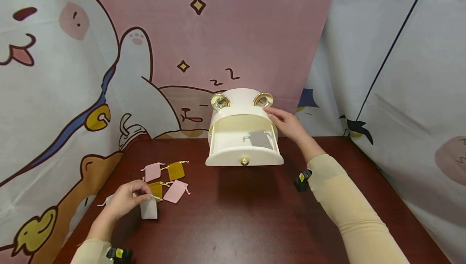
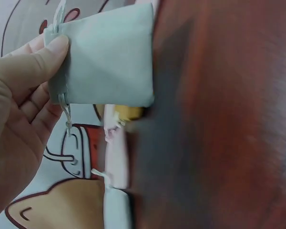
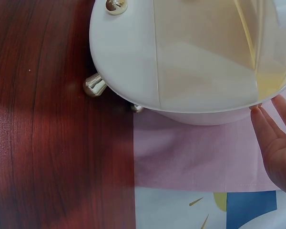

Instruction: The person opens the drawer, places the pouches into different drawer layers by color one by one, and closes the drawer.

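My left hand [image 1: 125,200] pinches a pale grey drawstring pouch [image 1: 149,209] by its gathered top, at the left of the table. In the left wrist view the thumb lies over the pouch [image 2: 107,57] near its cords. My right hand [image 1: 288,126] rests fairly straight fingers against the right side of a white jewelry box [image 1: 241,101] with gold ear-shaped trims. The box's drawer [image 1: 225,158], with a round gold knob, is pulled out. Inside lies another grey pouch [image 1: 260,139]. The right wrist view shows the fingertips [image 3: 257,110] at the box's side.
Near the left hand lie pink pouches [image 1: 176,191] and mustard pouches [image 1: 176,171]; another pale pouch [image 1: 109,199] is partly hidden by that hand. A cartoon-print cloth [image 1: 233,33] hangs behind the dark red table [image 1: 233,223].
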### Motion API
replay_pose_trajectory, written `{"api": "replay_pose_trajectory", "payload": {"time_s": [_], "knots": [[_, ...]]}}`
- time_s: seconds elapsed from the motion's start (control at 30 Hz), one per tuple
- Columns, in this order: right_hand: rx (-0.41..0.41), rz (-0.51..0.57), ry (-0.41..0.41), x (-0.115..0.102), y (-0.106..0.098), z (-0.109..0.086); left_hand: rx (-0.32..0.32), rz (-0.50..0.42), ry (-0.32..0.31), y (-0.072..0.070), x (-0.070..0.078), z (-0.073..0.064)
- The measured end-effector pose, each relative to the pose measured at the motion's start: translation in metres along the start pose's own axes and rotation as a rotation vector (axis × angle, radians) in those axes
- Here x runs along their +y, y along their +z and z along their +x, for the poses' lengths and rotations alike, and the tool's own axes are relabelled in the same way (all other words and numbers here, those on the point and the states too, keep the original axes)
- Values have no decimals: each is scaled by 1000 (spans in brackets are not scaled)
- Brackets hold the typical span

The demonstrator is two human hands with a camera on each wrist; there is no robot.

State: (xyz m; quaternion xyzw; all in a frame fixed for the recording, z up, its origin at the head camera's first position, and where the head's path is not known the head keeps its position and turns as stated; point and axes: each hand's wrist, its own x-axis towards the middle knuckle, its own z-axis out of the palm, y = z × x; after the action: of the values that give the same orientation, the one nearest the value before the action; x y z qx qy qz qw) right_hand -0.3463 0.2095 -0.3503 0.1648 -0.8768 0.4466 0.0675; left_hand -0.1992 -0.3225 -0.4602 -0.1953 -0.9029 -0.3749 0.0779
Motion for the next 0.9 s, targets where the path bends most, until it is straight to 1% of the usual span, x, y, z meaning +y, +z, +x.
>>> {"api": "replay_pose_trajectory", "payload": {"time_s": [0.07, 0.2, 0.43, 0.57, 0.73, 0.9], "knots": [[0, 2, 2, 0, 0, 0, 18, 18, -23, -3, 6, 5], [0, 4, 5, 0, 0, -1, 61, 34, -33, -10, 15, 14], [-4, 8, 12, 1, 0, -1, 117, 37, 5, -21, 31, 32], [-1, 6, 13, 1, 0, 0, 131, 30, 25, -26, 42, 43], [2, -2, 12, 1, 0, 0, 128, 37, 31, -31, 55, 57], [0, -5, 19, 1, 0, 0, 130, 76, 77, -37, 69, 74]]}}
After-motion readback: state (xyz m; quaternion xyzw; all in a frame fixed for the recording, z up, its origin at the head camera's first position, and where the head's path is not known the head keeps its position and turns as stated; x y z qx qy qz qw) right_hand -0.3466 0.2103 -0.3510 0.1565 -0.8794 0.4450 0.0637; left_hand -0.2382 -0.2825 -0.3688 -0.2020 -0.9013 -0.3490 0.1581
